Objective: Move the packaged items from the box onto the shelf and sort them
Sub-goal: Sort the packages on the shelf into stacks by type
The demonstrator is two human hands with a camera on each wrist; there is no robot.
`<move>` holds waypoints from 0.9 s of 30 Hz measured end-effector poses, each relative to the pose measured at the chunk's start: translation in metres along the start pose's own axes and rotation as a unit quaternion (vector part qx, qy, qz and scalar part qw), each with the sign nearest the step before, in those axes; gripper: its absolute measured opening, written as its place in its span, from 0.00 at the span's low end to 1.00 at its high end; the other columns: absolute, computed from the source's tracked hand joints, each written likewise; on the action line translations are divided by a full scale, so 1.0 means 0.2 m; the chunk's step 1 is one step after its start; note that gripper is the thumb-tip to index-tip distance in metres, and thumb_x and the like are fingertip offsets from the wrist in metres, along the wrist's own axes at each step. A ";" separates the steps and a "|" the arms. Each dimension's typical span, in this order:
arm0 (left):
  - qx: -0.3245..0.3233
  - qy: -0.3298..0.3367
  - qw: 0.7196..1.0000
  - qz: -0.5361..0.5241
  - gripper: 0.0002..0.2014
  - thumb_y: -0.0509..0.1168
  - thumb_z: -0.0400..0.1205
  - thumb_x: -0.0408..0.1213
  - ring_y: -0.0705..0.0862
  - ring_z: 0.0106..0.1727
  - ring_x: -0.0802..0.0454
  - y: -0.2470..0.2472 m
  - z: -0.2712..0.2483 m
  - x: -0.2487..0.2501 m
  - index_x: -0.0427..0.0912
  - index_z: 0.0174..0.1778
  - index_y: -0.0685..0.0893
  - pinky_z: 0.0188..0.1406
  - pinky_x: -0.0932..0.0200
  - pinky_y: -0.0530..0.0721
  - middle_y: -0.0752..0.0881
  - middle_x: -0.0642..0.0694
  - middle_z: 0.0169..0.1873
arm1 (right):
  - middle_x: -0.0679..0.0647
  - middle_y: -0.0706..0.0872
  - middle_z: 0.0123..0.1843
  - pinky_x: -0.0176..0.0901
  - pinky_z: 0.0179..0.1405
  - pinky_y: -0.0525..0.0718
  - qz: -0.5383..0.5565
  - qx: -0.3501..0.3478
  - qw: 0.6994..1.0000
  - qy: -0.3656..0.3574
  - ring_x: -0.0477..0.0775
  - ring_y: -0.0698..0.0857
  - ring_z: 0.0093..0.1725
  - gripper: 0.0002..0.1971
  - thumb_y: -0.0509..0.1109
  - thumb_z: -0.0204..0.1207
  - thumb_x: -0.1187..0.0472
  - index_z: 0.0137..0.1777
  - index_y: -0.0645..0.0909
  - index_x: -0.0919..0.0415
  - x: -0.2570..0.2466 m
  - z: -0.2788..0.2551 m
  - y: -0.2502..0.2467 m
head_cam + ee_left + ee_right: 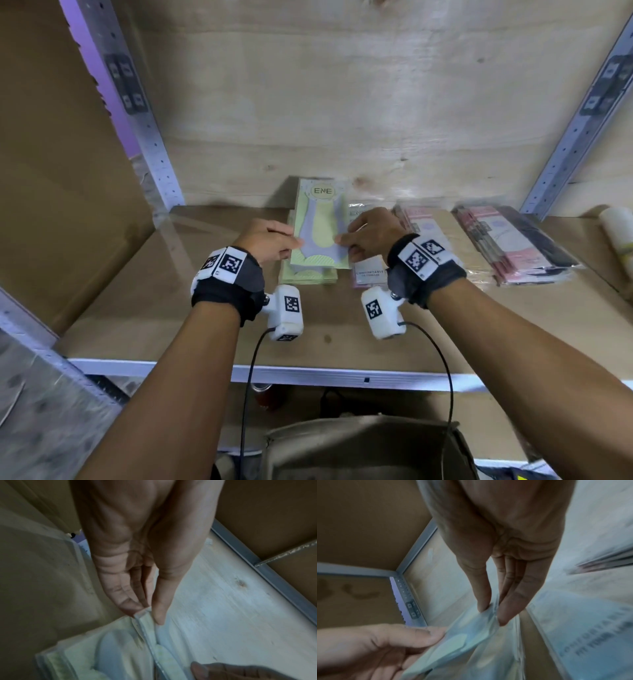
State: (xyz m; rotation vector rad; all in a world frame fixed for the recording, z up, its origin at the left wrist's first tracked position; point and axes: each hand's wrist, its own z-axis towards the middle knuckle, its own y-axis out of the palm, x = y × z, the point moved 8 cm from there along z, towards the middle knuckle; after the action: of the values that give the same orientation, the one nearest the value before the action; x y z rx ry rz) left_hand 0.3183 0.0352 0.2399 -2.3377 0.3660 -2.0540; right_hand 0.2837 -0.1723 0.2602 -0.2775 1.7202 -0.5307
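A flat green packet [320,229] marked ENE, with a grey sock shape on it, is held tilted above a stack of like green packets [308,275] on the wooden shelf [171,301]. My left hand [274,241] pinches its left edge [145,613] between thumb and fingers. My right hand [368,236] pinches its right edge [489,609]. To the right lie a pale pink packet [370,274], a pink stack [421,222] and a pink and black stack [513,243]. The open box [370,448] sits low in front of me.
A large cardboard box [61,192] fills the shelf's left side behind a metal post [137,109]. A plywood back wall [342,102] closes the shelf. A pale bottle [616,236] lies at the far right. Bare shelf board lies in front of the stacks.
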 end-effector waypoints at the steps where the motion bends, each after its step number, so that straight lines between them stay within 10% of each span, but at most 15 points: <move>1: 0.018 0.004 1.000 0.020 0.16 0.78 0.72 0.25 0.88 0.43 0.47 -0.02 0.01 0.00 0.31 0.55 0.86 0.42 0.65 0.90 0.89 0.34 0.47 | 0.67 0.92 0.38 0.55 0.45 0.92 -0.016 -0.005 1.000 0.007 0.62 0.92 0.37 0.10 0.83 0.69 0.63 0.40 0.86 0.70 -0.01 0.02 0.02; 6: 0.065 -0.024 0.990 0.119 0.13 0.82 0.68 0.28 0.92 0.50 0.40 -0.09 0.06 -0.05 0.33 0.48 0.91 0.57 0.48 0.89 0.92 0.35 0.46 | 0.66 0.91 0.48 0.58 0.50 0.91 -0.110 0.003 0.994 0.022 0.64 0.92 0.49 0.23 0.85 0.66 0.61 0.57 0.85 0.71 -0.04 0.11 0.11; 11: 0.085 -0.048 0.981 0.169 0.13 0.83 0.67 0.30 0.92 0.47 0.41 -0.08 0.05 -0.09 0.33 0.45 0.92 0.56 0.47 0.89 0.92 0.36 0.44 | 0.67 0.92 0.42 0.63 0.42 0.92 -0.154 -0.023 0.986 0.054 0.65 0.93 0.40 0.20 0.84 0.66 0.64 0.54 0.82 0.71 -0.02 0.14 0.19; 27: 0.087 -0.074 0.969 0.218 0.17 0.81 0.70 0.32 0.90 0.55 0.38 -0.05 0.02 -0.10 0.32 0.53 0.90 0.59 0.47 0.88 0.90 0.34 0.53 | 0.67 0.86 0.61 0.59 0.54 0.90 -0.208 -0.020 0.977 0.036 0.65 0.89 0.56 0.30 0.84 0.65 0.63 0.66 0.78 0.69 0.00 0.16 0.22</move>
State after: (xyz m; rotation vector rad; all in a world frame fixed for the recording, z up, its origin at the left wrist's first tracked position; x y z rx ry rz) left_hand 0.3209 0.0477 0.2206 -2.0605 0.6041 -1.6298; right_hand 0.3200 -0.1407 0.2343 -0.6625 1.7507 -0.8201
